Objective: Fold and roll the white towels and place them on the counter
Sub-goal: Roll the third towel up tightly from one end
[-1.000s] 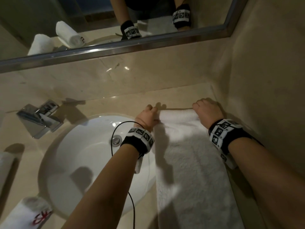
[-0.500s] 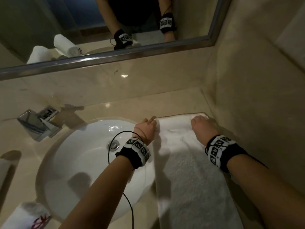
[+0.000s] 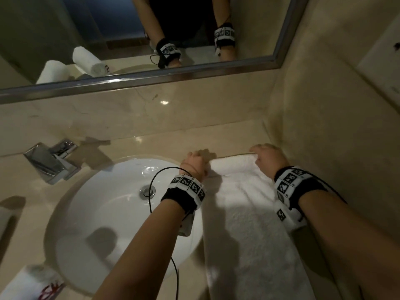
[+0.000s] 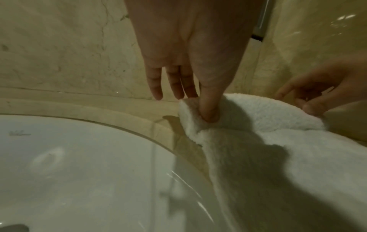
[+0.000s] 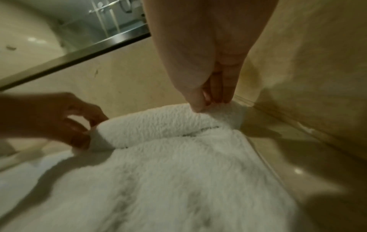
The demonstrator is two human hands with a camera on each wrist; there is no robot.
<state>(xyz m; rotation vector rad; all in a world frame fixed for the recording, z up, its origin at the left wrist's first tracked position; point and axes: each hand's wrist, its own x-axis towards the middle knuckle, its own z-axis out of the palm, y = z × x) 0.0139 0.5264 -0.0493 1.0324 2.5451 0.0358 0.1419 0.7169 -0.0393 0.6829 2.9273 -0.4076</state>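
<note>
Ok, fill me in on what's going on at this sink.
A person is rolling a white towel laid flat on the counter right of the sink. The left hand pinches the left end of the roll and the right hand grips the right end, against the wall. Only the far edge is rolled; the rest lies flat. Another rolled towel sits left of the sink.

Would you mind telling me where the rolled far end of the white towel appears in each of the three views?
Head: rolled end right of centre, between both hands.
Left wrist: rolled end at centre right, under the thumb.
Right wrist: rolled end at centre.
Shared landmark: the left hand pinching its sink-side end.
</note>
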